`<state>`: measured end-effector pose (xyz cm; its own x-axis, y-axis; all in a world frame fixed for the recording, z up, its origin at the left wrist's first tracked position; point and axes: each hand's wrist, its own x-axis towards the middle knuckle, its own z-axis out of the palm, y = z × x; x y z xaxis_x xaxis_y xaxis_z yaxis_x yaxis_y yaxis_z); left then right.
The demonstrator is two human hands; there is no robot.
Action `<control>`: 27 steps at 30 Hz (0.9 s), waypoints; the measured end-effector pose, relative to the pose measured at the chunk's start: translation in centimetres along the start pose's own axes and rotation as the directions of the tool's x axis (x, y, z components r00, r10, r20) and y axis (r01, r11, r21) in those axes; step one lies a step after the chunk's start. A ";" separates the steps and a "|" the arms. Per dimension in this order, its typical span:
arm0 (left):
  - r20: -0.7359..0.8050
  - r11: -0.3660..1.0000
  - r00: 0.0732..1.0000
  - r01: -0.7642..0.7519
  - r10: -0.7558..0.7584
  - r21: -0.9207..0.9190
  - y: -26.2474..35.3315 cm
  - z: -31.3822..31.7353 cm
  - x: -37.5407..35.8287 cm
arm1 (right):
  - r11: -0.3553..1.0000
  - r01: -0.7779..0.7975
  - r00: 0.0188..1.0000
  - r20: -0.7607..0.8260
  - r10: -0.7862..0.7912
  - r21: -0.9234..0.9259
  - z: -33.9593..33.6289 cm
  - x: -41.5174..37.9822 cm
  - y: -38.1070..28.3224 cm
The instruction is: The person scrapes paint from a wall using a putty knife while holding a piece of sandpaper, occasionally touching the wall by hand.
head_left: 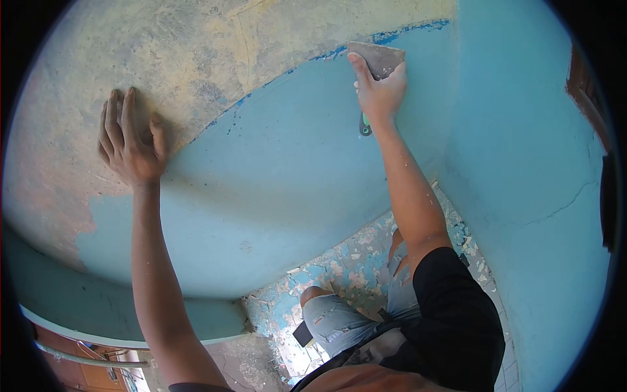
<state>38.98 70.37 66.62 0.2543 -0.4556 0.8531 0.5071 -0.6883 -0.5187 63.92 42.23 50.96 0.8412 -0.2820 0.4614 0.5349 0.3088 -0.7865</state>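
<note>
My left hand (134,147) lies against the bare, scraped part of the wall (196,59), fingers spread and nothing in them. In my right hand (383,95) is a putty knife (377,59), gripped with its wide blade pointing up. The blade's top edge meets the wall near the ragged dark blue line between the bare plaster and the light blue paint (294,130). Below my fist the green and black handle end (365,125) sticks out. White dust coats the fingers and specks the forearm.
Paint flakes (346,268) litter the floor beneath, around my knees in torn jeans (333,320). A second blue wall (516,130) with a crack meets this one at right. At lower left runs a blue ledge (209,317), with a pale pipe (91,356) beyond.
</note>
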 end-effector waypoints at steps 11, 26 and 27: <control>-0.005 1.000 1.000 0.004 -0.004 -0.012 -0.1 0.2 0.3 | 0.939 0.329 0.944 0.048 -0.326 -0.097 1.5 -2.8 -0.6; -0.016 1.000 1.000 -0.009 0.009 0.006 -0.2 0.2 0.2 | 0.994 0.033 0.998 0.051 -0.038 0.100 1.8 -3.4 -1.1; -0.012 1.000 1.000 -0.003 0.003 0.003 -0.2 0.2 0.2 | 0.994 0.033 0.998 0.051 -0.039 0.105 2.0 -3.4 -0.9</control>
<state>39.12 70.51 66.91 0.2458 -0.4642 0.8510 0.5092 -0.6851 -0.5208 60.68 44.73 50.94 0.8227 -0.2473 0.5119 0.5680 0.3926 -0.7233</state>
